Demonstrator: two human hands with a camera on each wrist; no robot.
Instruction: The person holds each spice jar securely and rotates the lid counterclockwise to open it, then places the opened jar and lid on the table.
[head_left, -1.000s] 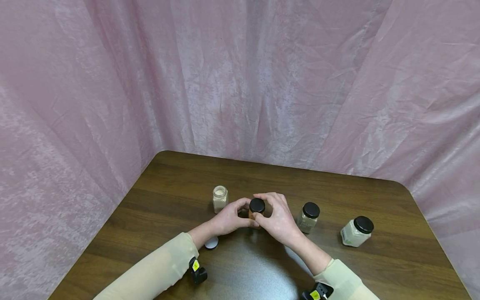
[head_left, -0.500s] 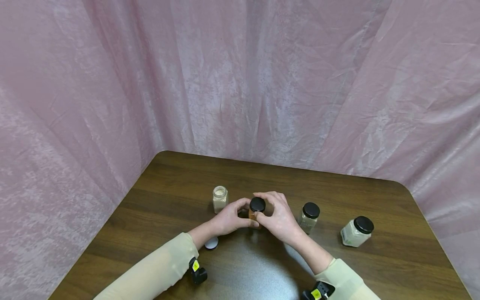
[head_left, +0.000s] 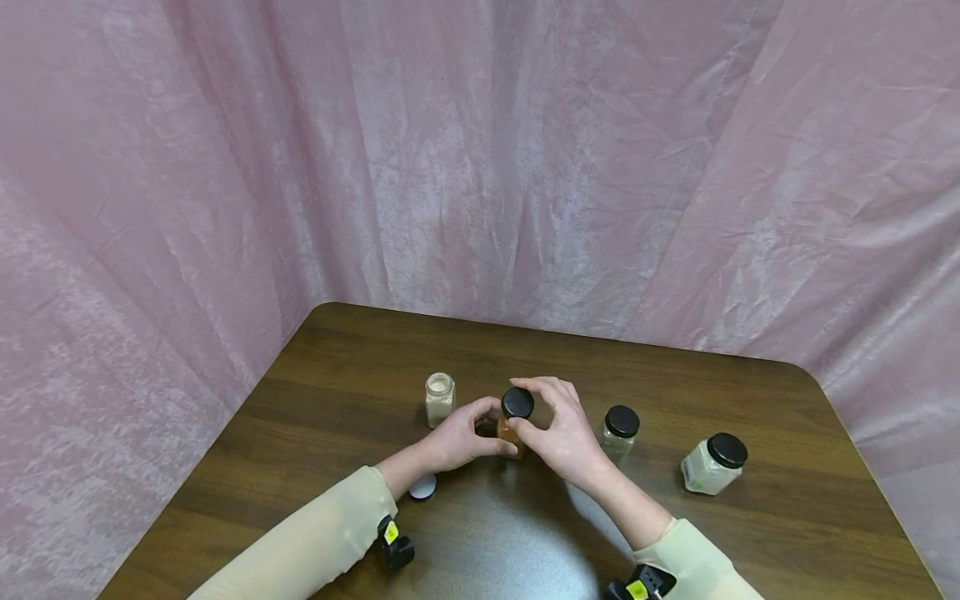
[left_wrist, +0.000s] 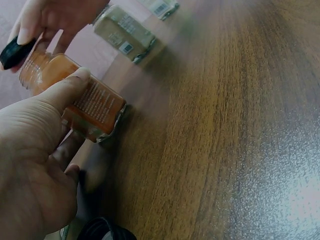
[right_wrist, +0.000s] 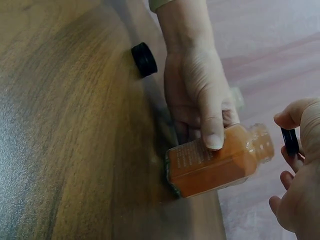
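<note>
On the desk (head_left: 352, 350), near uncapped pale-powder jar (head_left: 441, 408): held orange-powder jar (right_wrist: 215, 170) with left hand (head_left: 457, 437), between curled fingers and thumb; pinched black lid (head_left: 517, 402) in right hand (head_left: 562, 433), just clear of jar's mouth.

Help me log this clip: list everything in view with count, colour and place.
Orange jar: 1, orange contents, uncapped, in the left hand
Held lid: 1, black, in the right hand, off the orange jar
Open jar: 1, pale contents, left of the orange jar
Capped jars: 2, pale contents, black lids, right of the hands
Loose lid: 1, black, whitish inside, beside the left wrist
Table: 1, brown, under the jars
Curtain: 1 backdrop, pink, behind the table
Wrist cameras: 2, black, yellow labels, at the wrists
Sleeves: 2, pale yellow-green, on both arms
Hands: 2, bare, mid-table
</note>
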